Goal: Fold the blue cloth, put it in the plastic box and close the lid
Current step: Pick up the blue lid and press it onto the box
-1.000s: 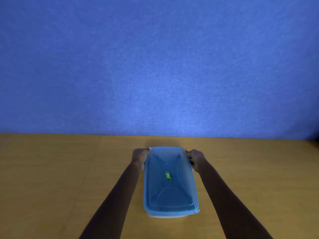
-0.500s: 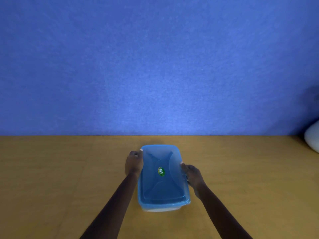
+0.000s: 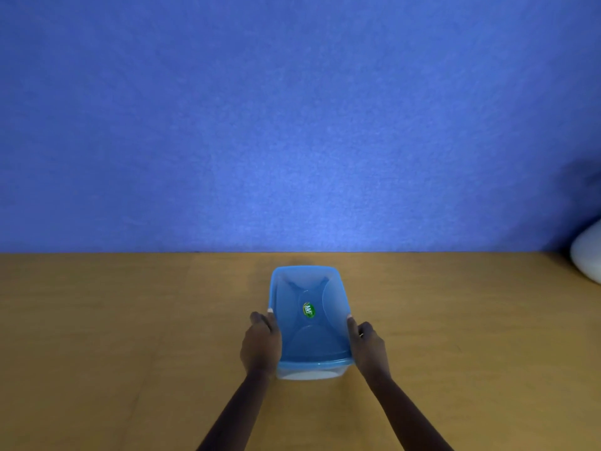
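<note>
A clear plastic box (image 3: 310, 374) stands on the wooden table with its translucent blue lid (image 3: 309, 320) on top; a green oval sticker marks the lid's middle. My left hand (image 3: 261, 345) presses against the lid's left edge near the front corner. My right hand (image 3: 367, 346) holds the right edge opposite it. Fingers of both hands curl around the rim. The blue cloth cannot be made out through the lid.
The wooden table (image 3: 130, 336) stretches to both sides of the box. A blue wall (image 3: 292, 125) rises right behind it. A white rounded object (image 3: 588, 255) sits at the far right edge of the table.
Both hands have slid along the lid's long sides from the far corners toward the near end. The box has stayed on the table.
</note>
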